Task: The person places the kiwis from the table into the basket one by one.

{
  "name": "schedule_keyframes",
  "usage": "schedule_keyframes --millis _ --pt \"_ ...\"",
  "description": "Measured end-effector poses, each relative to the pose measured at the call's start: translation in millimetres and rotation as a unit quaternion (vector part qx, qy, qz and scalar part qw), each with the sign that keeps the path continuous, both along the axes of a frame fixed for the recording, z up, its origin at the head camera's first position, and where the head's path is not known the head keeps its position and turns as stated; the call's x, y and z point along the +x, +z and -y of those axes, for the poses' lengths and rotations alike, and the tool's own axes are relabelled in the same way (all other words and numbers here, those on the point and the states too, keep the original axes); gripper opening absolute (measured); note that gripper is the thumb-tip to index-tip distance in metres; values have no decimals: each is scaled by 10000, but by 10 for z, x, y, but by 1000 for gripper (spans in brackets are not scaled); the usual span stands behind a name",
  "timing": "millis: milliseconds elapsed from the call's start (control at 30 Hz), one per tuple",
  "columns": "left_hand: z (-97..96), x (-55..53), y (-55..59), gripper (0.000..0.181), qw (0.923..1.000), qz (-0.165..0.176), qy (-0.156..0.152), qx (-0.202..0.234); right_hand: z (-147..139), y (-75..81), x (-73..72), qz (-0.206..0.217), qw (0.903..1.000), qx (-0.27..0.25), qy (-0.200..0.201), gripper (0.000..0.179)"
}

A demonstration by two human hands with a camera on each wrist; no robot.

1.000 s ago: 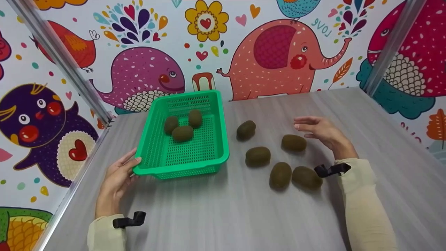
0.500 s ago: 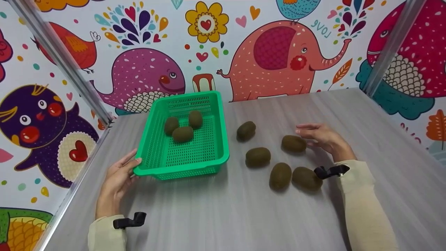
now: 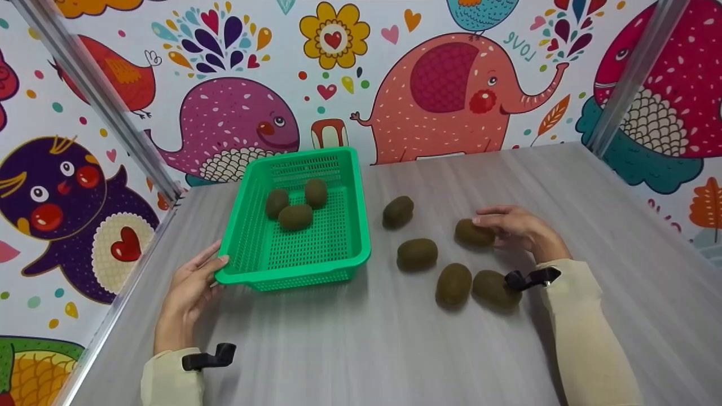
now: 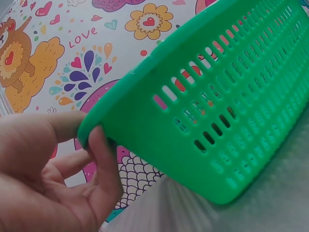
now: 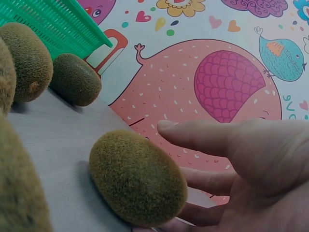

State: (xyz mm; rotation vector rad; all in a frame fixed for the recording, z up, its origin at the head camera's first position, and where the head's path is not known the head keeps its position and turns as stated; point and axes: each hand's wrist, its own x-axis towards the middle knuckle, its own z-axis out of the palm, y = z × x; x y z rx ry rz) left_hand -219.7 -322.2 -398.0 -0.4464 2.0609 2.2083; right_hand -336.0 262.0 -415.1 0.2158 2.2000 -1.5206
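A green plastic basket (image 3: 316,273) stands left of centre with three kiwis (image 3: 296,217) inside. My left hand (image 3: 189,296) pinches the rim at its near left corner; in the left wrist view the thumb and fingers (image 4: 104,174) lie either side of that rim. At the right, my right hand (image 3: 522,228) reaches around a brown fuzzy kiwi (image 3: 472,234) on the table. The right wrist view has the thumb (image 5: 198,137) straight and apart from that kiwi (image 5: 137,179), while the other fingers lie behind it, partly hidden.
More kiwis lie on the grey table (image 3: 338,349): one kiwi (image 3: 398,212) near the basket, another kiwi (image 3: 417,254) in front of it, and two closer, a kiwi (image 3: 454,286) and a kiwi (image 3: 493,288) under the right wrist's black mount. A cartoon-printed wall (image 3: 389,17) closes the back.
My right hand has come down and slightly nearer, from beyond the kiwi to around its right side. The left hand, the basket and the kiwis have stayed in place.
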Motion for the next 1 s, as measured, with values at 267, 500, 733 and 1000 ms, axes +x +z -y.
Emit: schedule_keyframes --millis 267,500,733,1000 --pt "3 5 10 69 9999 -6 28 117 17 6 -7 35 9997 -8 230 79" --pt "-1 -4 -2 68 10000 -5 34 37 2 1 16 160 9987 259 397 79" --pt "-4 -6 3 68 9999 68 41 -86 20 -1 25 -10 9972 451 590 76" --pt "2 -8 -1 69 9999 119 52 -67 13 7 12 -20 9979 174 629 74"
